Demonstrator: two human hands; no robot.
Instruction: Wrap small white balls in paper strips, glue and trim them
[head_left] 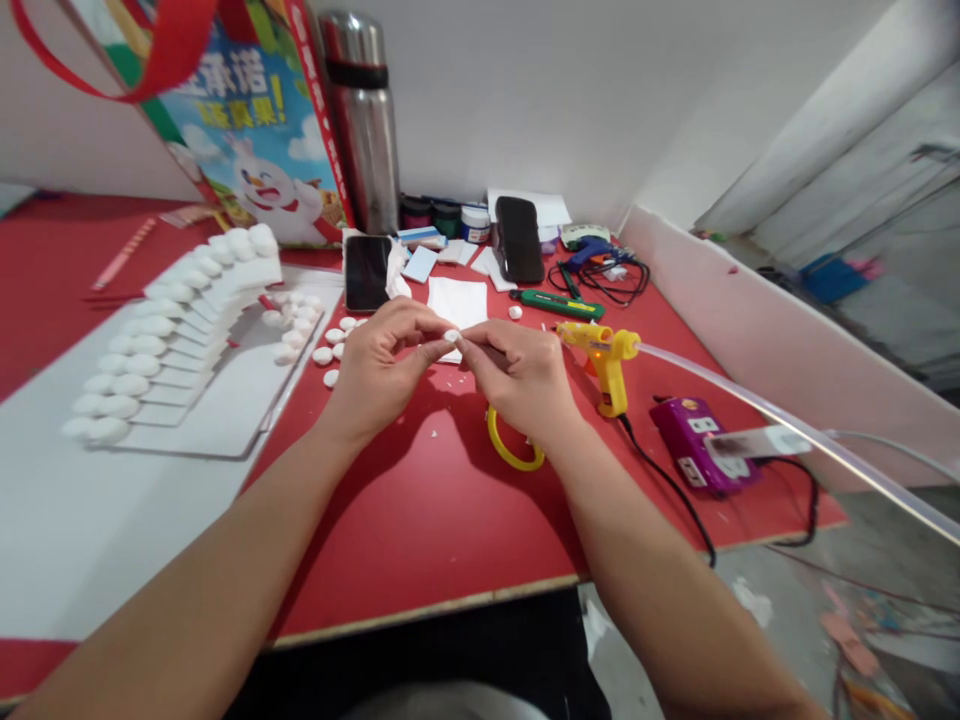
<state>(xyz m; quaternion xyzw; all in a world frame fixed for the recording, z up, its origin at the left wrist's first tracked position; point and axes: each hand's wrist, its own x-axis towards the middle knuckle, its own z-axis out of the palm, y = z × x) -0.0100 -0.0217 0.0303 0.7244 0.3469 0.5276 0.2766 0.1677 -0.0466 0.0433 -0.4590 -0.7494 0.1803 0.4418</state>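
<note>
Above the middle of the red table, my left hand [384, 358] and my right hand [523, 372] meet fingertip to fingertip. Between their thumbs and index fingers is a small white rounded piece [451, 337], pinched from both sides. Several similar white pieces [324, 355] lie just left of my left hand. Partly under my right hand is a yellow ring [514, 460]; what it belongs to is hidden. White paper [459, 298] lies behind the fingertips, and tiny white scraps are scattered on the table before them.
A stepped white model [187, 365] edged with white rounded pieces stands left. On the right are a yellow glue gun [611, 375] with a long clear stick, a purple power strip [690, 425] and a green cutter [561, 304]. Phones, a steel flask [367, 140] and a bag [255, 150] stand behind.
</note>
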